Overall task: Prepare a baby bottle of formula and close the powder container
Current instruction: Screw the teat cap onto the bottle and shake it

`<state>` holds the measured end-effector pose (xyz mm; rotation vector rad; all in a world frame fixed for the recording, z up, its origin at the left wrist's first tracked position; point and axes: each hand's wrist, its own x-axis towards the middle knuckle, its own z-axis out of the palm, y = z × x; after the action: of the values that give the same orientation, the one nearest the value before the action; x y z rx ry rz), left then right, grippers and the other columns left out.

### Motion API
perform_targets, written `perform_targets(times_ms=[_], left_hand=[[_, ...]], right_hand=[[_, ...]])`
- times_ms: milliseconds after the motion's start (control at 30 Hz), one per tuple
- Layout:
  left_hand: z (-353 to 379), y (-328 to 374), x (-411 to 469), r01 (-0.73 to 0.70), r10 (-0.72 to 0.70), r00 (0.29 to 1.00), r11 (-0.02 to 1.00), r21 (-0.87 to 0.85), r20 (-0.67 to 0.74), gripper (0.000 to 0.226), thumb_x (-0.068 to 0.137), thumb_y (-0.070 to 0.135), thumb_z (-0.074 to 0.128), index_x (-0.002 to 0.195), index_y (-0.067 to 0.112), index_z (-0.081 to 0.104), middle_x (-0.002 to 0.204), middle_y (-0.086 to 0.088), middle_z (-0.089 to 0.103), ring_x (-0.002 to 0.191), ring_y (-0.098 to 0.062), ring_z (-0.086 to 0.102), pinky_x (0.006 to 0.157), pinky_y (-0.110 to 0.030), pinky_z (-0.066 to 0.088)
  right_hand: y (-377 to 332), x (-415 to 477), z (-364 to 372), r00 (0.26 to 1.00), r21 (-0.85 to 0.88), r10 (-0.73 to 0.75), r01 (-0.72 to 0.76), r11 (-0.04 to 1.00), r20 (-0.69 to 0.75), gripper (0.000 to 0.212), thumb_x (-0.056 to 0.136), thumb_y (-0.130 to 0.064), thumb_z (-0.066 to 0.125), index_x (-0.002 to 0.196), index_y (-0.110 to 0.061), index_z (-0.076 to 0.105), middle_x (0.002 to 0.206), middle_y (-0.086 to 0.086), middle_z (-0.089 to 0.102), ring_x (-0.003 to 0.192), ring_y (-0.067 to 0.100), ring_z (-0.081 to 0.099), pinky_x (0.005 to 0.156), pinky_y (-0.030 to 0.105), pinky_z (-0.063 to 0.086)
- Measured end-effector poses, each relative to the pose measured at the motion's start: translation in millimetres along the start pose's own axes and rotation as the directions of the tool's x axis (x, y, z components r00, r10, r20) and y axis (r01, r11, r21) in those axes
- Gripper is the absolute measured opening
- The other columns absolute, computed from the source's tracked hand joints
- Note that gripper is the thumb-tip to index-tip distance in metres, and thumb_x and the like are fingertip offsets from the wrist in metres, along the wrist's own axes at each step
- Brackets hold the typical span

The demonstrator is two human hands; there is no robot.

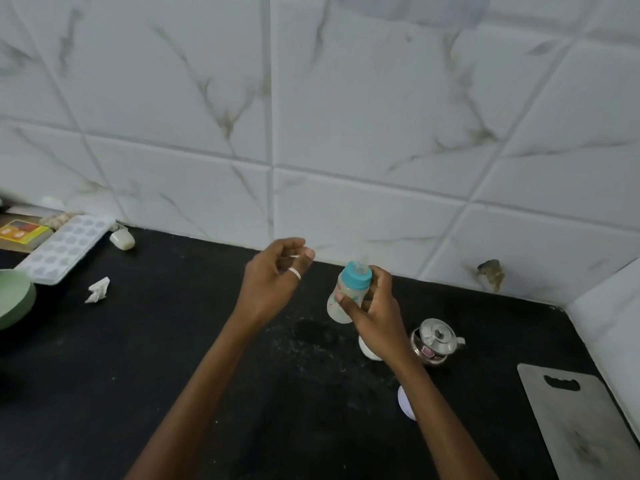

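A small baby bottle [348, 296] with a teal collar, a clear nipple and milky liquid inside is tilted in the air above the black counter [173, 358]. My right hand [375, 313] grips its body. My left hand [273, 278], with a ring on one finger, hovers just left of the bottle with fingers loosely curled around nothing I can make out. A white round container [369, 348] sits on the counter partly hidden under my right wrist. A white round lid [405, 401] lies nearer to me, half covered by my right forearm.
A small steel pot with a lid [434, 341] stands right of the bottle. A grey cutting board [585, 427] lies at the right edge. At left are a green bowl [14, 299], a white ice tray [65, 247], a crumpled tissue [98, 289] and a colourful box [20, 232]. Powder specks dot the counter centre.
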<state>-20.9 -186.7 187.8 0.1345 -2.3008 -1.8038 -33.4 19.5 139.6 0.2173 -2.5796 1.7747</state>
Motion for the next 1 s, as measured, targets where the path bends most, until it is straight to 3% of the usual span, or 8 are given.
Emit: perform_targets(times_ms=[233,367,500,567,733,1000], left_hand=[[32.2,-78.7,-7.7,0.116,-0.128,0.974,0.990,0.075,0.186,0.046,0.097,0.033,0.071,0.141,0.022,0.061,0.126,0.014,0.068,0.111,0.009,0.064,0.095,-0.018,0.055],[44.8,-120.4,0.5,0.146,-0.168,0.955,0.983,0.108,0.245,0.053,0.096,0.034,0.073,0.146,0.024,0.056,0.129,0.014,0.066,0.110,0.010,0.063,0.088,-0.007,0.051],[50.2,-153.6,5.3,0.140,-0.165,0.951,0.984,0.112,0.262,0.056,0.091,0.023,0.079,0.143,0.023,0.058,0.128,0.015,0.068,0.112,0.010,0.065,0.090,-0.008,0.052],[53.2,-167.0,5.9,0.124,-0.150,0.958,0.986,0.115,0.246,0.055,0.089,0.017,0.081,0.140,0.025,0.061,0.126,0.017,0.069,0.115,0.009,0.065,0.092,-0.011,0.053],[62.4,-193.8,4.0,0.138,-0.162,0.962,0.983,0.121,0.220,0.057,0.087,0.009,0.081,0.138,0.027,0.062,0.126,0.018,0.070,0.116,0.009,0.064,0.095,-0.015,0.054],[66.0,-199.6,2.8,0.142,-0.168,0.964,0.980,0.138,0.206,0.057,0.086,0.018,0.083,0.133,0.042,0.061,0.123,0.027,0.069,0.117,0.007,0.065,0.091,-0.009,0.052]], right_hand=[[50.3,2.0,46.3,0.994,-0.068,0.093,-0.090,0.994,0.052,0.062,0.090,-0.036,0.076,0.128,-0.049,0.029,0.121,-0.029,0.053,0.112,-0.013,0.056,0.085,0.011,0.051],[77.2,12.3,66.4,0.990,-0.133,0.126,-0.117,0.984,0.059,0.064,0.091,-0.025,0.075,0.122,-0.054,0.027,0.116,-0.030,0.052,0.110,-0.019,0.054,0.082,0.007,0.050],[99.7,22.6,80.7,0.983,-0.194,0.168,-0.152,0.969,0.067,0.061,0.092,-0.017,0.073,0.124,-0.047,0.030,0.114,-0.021,0.057,0.104,-0.019,0.056,0.081,0.004,0.047],[108.8,25.5,85.6,0.980,-0.217,0.181,-0.160,0.963,0.083,0.060,0.091,-0.014,0.071,0.128,-0.040,0.032,0.120,-0.014,0.059,0.104,-0.011,0.060,0.083,0.007,0.048],[127.6,23.6,92.1,0.977,-0.248,0.188,-0.157,0.956,0.105,0.057,0.092,-0.010,0.069,0.132,-0.030,0.034,0.124,-0.003,0.063,0.108,0.005,0.064,0.090,0.029,0.056],[133.3,22.6,92.8,0.965,-0.246,0.233,-0.198,0.949,0.122,0.060,0.095,-0.010,0.066,0.140,-0.030,0.032,0.135,0.000,0.061,0.120,0.009,0.062,0.100,0.035,0.054]])
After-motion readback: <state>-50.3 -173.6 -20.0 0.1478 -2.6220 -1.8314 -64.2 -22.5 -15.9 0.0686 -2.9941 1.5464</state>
